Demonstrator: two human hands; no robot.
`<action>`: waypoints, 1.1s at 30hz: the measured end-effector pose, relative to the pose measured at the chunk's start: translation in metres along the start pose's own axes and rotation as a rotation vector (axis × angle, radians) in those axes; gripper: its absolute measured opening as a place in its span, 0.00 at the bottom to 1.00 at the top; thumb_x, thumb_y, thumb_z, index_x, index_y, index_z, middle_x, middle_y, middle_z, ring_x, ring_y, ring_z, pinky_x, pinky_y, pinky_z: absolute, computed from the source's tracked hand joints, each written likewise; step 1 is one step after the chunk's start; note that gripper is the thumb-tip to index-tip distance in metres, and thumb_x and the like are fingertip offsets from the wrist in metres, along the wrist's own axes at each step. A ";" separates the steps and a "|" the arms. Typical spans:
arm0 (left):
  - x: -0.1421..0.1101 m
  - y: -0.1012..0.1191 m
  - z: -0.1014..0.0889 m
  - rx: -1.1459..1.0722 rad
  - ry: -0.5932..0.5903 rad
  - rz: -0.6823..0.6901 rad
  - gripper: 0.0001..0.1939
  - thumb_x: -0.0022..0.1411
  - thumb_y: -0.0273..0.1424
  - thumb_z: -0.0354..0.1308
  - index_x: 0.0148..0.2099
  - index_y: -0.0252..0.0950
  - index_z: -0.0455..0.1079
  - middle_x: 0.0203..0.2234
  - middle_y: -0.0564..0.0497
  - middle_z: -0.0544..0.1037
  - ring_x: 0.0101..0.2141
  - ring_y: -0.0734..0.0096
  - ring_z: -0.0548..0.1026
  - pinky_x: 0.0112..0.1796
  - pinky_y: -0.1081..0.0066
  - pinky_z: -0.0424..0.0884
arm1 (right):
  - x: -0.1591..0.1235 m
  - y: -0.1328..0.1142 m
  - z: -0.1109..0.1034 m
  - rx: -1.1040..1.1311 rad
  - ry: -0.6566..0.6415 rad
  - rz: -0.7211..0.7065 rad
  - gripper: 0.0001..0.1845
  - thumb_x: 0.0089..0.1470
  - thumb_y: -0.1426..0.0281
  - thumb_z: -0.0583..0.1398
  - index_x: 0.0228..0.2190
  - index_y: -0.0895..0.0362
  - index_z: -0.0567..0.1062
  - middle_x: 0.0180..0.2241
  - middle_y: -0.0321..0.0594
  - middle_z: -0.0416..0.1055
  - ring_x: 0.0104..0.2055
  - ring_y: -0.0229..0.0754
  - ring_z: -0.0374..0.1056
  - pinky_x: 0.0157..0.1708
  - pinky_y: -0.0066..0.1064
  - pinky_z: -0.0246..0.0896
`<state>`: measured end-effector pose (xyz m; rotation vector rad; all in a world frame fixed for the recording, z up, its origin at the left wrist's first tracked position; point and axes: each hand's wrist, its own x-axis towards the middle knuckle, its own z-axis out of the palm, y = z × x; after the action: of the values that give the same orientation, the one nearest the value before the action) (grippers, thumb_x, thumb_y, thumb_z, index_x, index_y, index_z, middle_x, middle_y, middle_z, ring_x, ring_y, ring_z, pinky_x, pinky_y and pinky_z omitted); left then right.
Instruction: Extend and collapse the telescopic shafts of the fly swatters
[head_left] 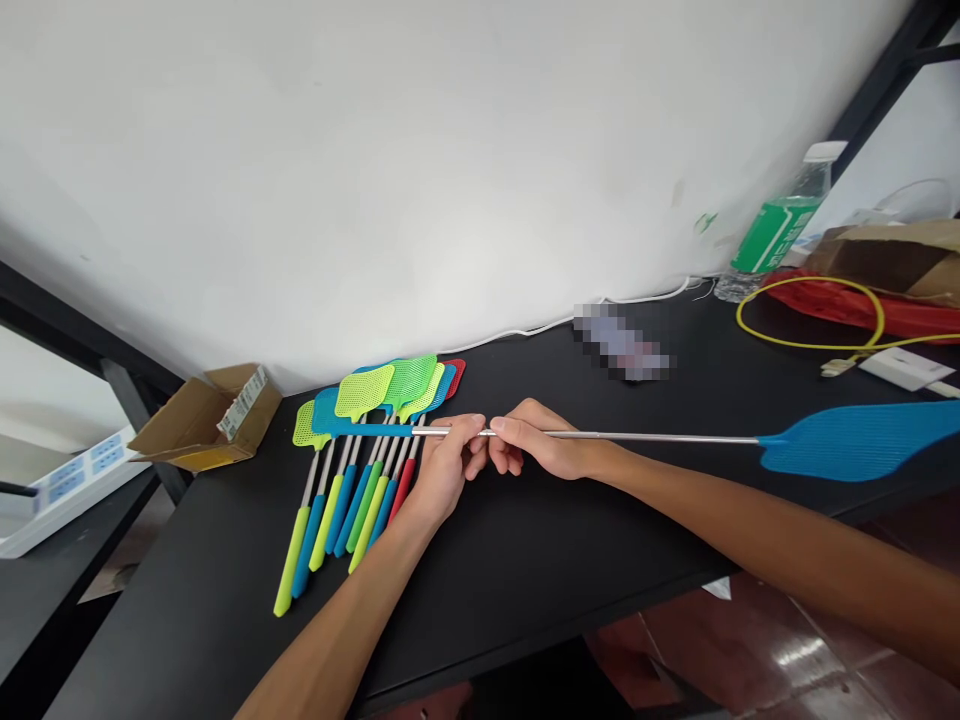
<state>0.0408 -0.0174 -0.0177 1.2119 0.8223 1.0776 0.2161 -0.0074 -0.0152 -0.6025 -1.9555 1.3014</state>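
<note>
Both hands hold one blue fly swatter (855, 442) level above the table, its metal telescopic rod drawn out long. My left hand (448, 465) pinches the rod just beyond the blue grip, which points left. Close beside it, my right hand (541, 440) pinches the rod between thumb and fingers. The blue flap reaches out past the table's right front edge. Left of my hands lies a row of several short fly swatters (364, 500) in yellow-green, blue, green and red, their flaps overlapping toward the wall.
An open cardboard box (214, 420) stands at the table's left back. On the right are a water bottle (780, 230), a yellow cable (806, 345), a white adapter (905, 368) and a red bag (832, 300). A blurred item (622, 343) lies near the wall.
</note>
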 end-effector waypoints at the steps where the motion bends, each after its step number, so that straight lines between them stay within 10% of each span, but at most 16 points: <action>1: 0.000 0.001 0.000 -0.001 0.009 -0.006 0.22 0.62 0.40 0.57 0.19 0.38 0.59 0.08 0.58 0.59 0.14 0.76 0.58 0.23 0.70 0.54 | 0.000 0.000 -0.001 -0.039 -0.002 -0.016 0.32 0.70 0.56 0.48 0.24 0.61 0.76 0.21 0.39 0.70 0.25 0.37 0.68 0.29 0.29 0.62; 20: 0.001 0.005 0.001 -0.117 0.028 -0.109 0.22 0.57 0.37 0.57 0.17 0.39 0.54 0.04 0.59 0.53 0.12 0.79 0.53 0.23 0.71 0.54 | 0.004 -0.010 -0.015 -1.091 0.028 -0.530 0.23 0.70 0.67 0.49 0.24 0.58 0.71 0.23 0.38 0.71 0.25 0.38 0.60 0.29 0.36 0.45; 33: 0.002 0.006 -0.005 -0.068 0.018 -0.056 0.23 0.61 0.37 0.57 0.17 0.38 0.56 0.05 0.58 0.53 0.13 0.78 0.53 0.23 0.71 0.54 | 0.002 -0.012 -0.014 -0.923 0.030 -0.413 0.23 0.69 0.66 0.50 0.25 0.59 0.73 0.24 0.39 0.71 0.26 0.37 0.62 0.29 0.33 0.48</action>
<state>0.0358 -0.0135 -0.0129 1.1174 0.8222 1.0644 0.2257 -0.0025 0.0000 -0.5705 -2.4350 0.0872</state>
